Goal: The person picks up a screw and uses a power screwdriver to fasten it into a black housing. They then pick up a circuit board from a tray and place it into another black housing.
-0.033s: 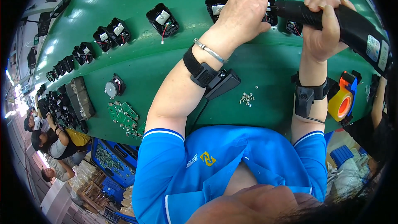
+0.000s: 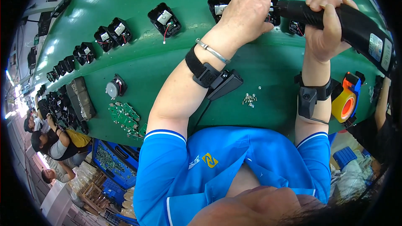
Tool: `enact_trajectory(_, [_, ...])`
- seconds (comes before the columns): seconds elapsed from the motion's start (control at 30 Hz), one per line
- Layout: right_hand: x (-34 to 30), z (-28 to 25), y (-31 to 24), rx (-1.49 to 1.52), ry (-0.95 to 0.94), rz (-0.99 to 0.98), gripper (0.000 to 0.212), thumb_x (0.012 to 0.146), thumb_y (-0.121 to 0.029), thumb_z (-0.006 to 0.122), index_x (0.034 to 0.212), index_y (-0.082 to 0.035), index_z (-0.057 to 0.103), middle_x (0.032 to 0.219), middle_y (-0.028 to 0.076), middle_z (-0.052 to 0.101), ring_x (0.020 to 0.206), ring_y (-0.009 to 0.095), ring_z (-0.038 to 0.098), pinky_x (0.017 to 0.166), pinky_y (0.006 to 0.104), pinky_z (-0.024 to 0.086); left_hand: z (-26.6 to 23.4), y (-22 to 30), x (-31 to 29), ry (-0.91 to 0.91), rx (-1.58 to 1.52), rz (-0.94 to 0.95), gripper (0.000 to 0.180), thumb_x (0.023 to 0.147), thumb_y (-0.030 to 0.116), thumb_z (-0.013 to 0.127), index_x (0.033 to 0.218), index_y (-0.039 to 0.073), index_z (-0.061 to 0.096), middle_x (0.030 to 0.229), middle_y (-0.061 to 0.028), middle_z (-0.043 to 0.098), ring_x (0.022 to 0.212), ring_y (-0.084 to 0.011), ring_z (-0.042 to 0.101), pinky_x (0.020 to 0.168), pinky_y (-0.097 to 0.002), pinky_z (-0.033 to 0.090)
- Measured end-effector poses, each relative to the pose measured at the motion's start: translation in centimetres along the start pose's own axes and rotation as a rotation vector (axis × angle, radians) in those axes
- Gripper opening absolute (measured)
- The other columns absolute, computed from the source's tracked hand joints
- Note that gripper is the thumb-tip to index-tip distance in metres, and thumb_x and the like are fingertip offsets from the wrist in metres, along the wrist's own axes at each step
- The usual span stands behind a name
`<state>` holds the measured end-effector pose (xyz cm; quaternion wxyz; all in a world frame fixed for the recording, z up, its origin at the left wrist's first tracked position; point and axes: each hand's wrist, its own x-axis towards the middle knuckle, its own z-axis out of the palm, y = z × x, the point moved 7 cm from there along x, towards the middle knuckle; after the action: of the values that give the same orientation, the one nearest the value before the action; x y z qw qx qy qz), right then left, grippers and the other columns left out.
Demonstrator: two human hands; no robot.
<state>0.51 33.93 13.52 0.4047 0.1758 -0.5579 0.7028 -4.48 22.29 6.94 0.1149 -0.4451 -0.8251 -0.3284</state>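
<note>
The black, open-topped plastic housing [image 2: 276, 20] at the tool's nose is largely covered by the left hand [image 2: 247, 14]; only its right part and a bit of pale metal are left showing. The exact meeting of bit and housing cannot be made out. To the left of this housing, a second black plastic housing with a silvery metal block [image 2: 215, 8] is partly hidden by the same hand, and to its right another black housing with a red wire [image 2: 296, 28] is half masked by the tool and the right hand [image 2: 328, 25].

The left hand is laid palm down, its fingers bent over the housing — whether they are closed on it cannot be told, since the fingertips are hidden. By the right hand, a long black power screwdriver with pale labels [image 2: 299, 12] is firmly gripped, fingers wrapped around its body; it is pointed at the housing from the right, and its rear end is lost in the dark rim.

Nearer the body than the housing, a small heap of silver screws [image 2: 250, 99] is scattered on the green tabletop [image 2: 268, 62]. Far left of the housing, more black housings [image 2: 65, 66] are crowded together — too small to be counted.
</note>
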Motion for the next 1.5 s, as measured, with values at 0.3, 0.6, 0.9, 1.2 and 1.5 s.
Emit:
enact_trajectory(0.3, [-0.4,2.0,0.9,-0.014,-0.166,-0.004,0.036,0.073,0.007,0.042,0.108,-0.003,0.040,0.074,0.011,0.050,0.063,0.022,0.048,0.063,0.0402,0.041,-0.1,-0.5,-0.4,0.011,-0.047,-0.007,0.045,0.048,0.015,0.075,0.085,0.000,0.054,0.084,-0.0117,0.052,0.082,-0.0275,0.051,0.081,-0.0341,0.040])
enact_trajectory(0.6, [0.3,-2.1,-5.0,0.265,0.063,0.190,0.020,0.071,-0.009,0.048,0.091,-0.006,0.048,0.073,0.005,0.046,0.067,0.017,0.039,0.071,0.0335,0.031,-2.6,2.7,-0.7,0.166,0.521,0.246,0.061,0.052,0.017,0.073,0.103,-0.001,0.045,0.093,-0.0151,0.047,0.099,-0.0310,0.042,0.092,-0.0414,0.031])
enact_trajectory(0.9, [-4.9,-4.4,-9.8,0.034,0.041,0.172,0.036,0.074,-0.012,0.048,0.110,-0.008,0.044,0.080,0.004,0.048,0.066,0.016,0.042,0.063,0.0313,0.033,0.5,7.7,-8.1,-0.475,-0.363,0.237,0.019,0.061,0.015,0.066,0.079,0.011,0.064,0.077,-0.0011,0.052,0.080,-0.0186,0.048,0.073,-0.0314,0.038])
enact_trajectory(1.2, [-2.7,-5.1,-11.4,0.155,0.059,0.133,0.035,0.075,-0.015,0.046,0.109,-0.008,0.045,0.079,0.003,0.048,0.067,0.015,0.041,0.066,0.0318,0.033,0.9,7.7,-5.9,-0.323,-0.616,-0.044,0.012,0.070,0.010,0.063,0.082,0.009,0.061,0.074,-0.0025,0.057,0.069,-0.0181,0.054,0.066,-0.0277,0.044])
enact_trajectory(1.5, [-1.5,-5.1,-11.2,0.367,0.238,0.084,0.032,0.071,-0.018,0.052,0.101,-0.008,0.048,0.077,0.002,0.046,0.067,0.014,0.044,0.066,0.0298,0.035,4.9,7.1,-5.1,-0.134,-2.109,-0.874,0.019,0.081,0.022,0.055,0.087,0.004,0.055,0.072,-0.0021,0.055,0.062,-0.0085,0.049,0.062,-0.0233,0.043])
